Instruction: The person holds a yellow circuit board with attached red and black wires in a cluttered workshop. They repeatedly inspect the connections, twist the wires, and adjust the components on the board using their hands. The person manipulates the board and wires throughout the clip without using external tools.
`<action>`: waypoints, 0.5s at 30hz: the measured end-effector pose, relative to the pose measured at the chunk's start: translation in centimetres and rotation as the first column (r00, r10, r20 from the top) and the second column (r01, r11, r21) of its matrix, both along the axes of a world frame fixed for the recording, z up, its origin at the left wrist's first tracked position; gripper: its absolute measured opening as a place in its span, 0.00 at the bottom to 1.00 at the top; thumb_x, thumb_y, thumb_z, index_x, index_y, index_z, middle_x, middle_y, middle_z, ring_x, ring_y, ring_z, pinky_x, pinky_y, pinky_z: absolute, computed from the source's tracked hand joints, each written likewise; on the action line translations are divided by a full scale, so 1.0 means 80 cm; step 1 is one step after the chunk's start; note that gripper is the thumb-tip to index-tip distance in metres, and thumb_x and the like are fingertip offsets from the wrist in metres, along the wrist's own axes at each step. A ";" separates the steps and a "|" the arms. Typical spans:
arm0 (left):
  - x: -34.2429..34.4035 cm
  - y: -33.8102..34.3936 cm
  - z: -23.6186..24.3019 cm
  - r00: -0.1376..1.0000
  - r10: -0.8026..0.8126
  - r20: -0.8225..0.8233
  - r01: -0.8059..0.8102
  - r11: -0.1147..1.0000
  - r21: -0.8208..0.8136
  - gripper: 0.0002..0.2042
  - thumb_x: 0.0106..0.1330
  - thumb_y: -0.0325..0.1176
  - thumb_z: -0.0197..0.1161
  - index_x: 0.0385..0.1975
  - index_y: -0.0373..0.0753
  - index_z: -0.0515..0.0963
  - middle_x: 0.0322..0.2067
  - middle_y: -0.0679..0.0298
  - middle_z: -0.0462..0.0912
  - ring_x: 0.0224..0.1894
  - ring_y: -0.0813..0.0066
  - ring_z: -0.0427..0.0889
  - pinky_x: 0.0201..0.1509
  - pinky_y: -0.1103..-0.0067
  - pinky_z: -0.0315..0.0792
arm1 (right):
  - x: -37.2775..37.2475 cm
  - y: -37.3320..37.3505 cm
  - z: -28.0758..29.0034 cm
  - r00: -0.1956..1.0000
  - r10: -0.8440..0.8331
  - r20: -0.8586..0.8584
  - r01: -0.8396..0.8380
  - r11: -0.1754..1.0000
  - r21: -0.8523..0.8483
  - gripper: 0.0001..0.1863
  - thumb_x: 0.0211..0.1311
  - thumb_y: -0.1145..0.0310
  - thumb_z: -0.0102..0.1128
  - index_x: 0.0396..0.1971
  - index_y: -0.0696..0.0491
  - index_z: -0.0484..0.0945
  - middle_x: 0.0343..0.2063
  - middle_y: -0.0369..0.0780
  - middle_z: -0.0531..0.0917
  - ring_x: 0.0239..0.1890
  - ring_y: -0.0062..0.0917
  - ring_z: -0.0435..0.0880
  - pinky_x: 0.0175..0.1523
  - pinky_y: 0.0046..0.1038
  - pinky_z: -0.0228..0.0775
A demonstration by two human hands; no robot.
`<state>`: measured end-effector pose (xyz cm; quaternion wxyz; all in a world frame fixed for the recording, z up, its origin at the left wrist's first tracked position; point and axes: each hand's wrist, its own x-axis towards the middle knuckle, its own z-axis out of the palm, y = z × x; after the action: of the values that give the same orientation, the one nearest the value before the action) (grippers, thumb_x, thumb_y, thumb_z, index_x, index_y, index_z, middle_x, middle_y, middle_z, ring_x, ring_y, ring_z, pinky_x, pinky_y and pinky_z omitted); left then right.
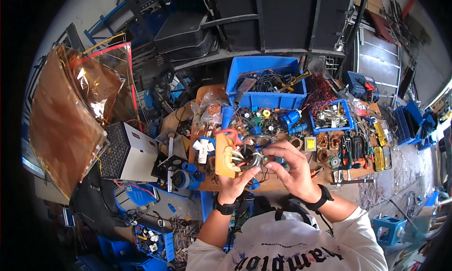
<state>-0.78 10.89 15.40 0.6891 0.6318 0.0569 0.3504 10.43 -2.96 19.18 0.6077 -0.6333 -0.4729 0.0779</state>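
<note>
Above the workbench, my left hand (232,187) grips a yellow board (222,154) from below. Cream-coloured parts stick out of the board's face, and pale wires run from it into a black coiled bundle (254,160). Red leads (230,132) bend over its top. On the right side of that bundle, my right hand (294,171) has its thumb and fingers bent around a black wire. The exact tips of these fingers are partly lost against the dark wires. Left of the board lies a small white bottle (203,153).
A large blue bin (268,100) of cables and tools stands at the bench's back. Right of it are a shallow blue tray (333,128) of metal pieces, copper coils (322,140), pliers and a yellow brush (378,159). A white-sided case (136,153) stands left.
</note>
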 end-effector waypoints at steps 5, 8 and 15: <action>-0.007 0.000 -0.002 0.999 0.044 -0.006 -0.043 0.988 0.149 0.39 0.51 0.24 0.73 0.61 0.33 0.56 0.52 0.57 0.68 0.52 0.70 0.72 0.55 0.75 0.71 | -0.017 0.005 -0.009 0.999 -0.029 -0.026 0.030 0.999 0.021 0.15 0.53 0.75 0.67 0.43 0.58 0.79 0.41 0.44 0.80 0.44 0.34 0.80 0.49 0.30 0.71; -0.007 -0.004 0.003 0.997 0.073 -0.037 -0.067 0.988 0.142 0.42 0.49 0.24 0.74 0.62 0.34 0.52 0.52 0.55 0.67 0.53 0.68 0.72 0.56 0.74 0.71 | -0.017 0.008 -0.019 0.997 -0.029 -0.076 0.034 0.998 0.061 0.14 0.51 0.76 0.67 0.40 0.58 0.80 0.39 0.43 0.81 0.42 0.33 0.80 0.48 0.30 0.72; -0.009 -0.005 -0.003 0.997 0.075 0.020 -0.077 0.986 0.150 0.46 0.47 0.26 0.75 0.63 0.33 0.50 0.53 0.54 0.67 0.56 0.66 0.70 0.56 0.73 0.71 | -0.018 0.010 -0.021 0.995 -0.020 -0.095 0.031 0.993 0.116 0.10 0.50 0.76 0.68 0.34 0.57 0.80 0.36 0.42 0.81 0.38 0.31 0.81 0.44 0.28 0.71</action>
<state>-1.47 10.50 15.12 0.6258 0.6770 0.0494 0.3842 9.02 -2.13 17.51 0.6663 -0.5980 -0.4397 0.0717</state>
